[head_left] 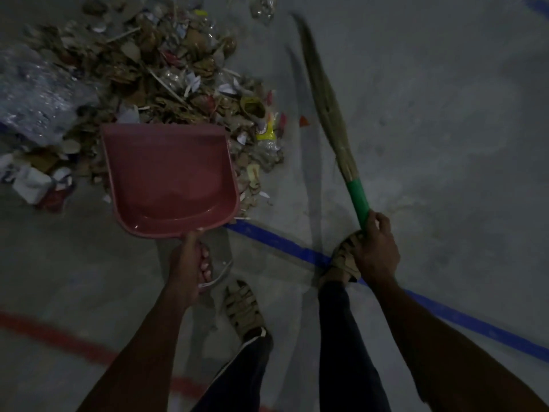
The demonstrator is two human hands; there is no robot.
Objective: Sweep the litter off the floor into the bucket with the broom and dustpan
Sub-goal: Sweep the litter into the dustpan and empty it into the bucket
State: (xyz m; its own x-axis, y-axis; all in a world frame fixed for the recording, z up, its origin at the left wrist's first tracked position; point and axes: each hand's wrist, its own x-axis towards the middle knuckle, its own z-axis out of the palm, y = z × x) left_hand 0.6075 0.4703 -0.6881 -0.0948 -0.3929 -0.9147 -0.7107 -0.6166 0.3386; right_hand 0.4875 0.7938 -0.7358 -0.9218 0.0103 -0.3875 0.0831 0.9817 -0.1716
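Note:
A red dustpan (169,176) is held over the near edge of a wide litter pile (166,69), its pan empty and its mouth toward the pile. My left hand (190,266) grips its handle from below. My right hand (375,248) grips the green handle of a grass broom (323,99), whose long bristle head reaches up and left along the right side of the pile. The pile holds paper scraps, cardboard bits, wrappers and clear plastic. No bucket is in view.
A crumpled clear plastic sheet (35,96) lies at the left of the pile. A blue tape line (445,313) and a red tape line (53,337) cross the grey concrete floor. My sandalled feet (242,307) stand just behind the dustpan.

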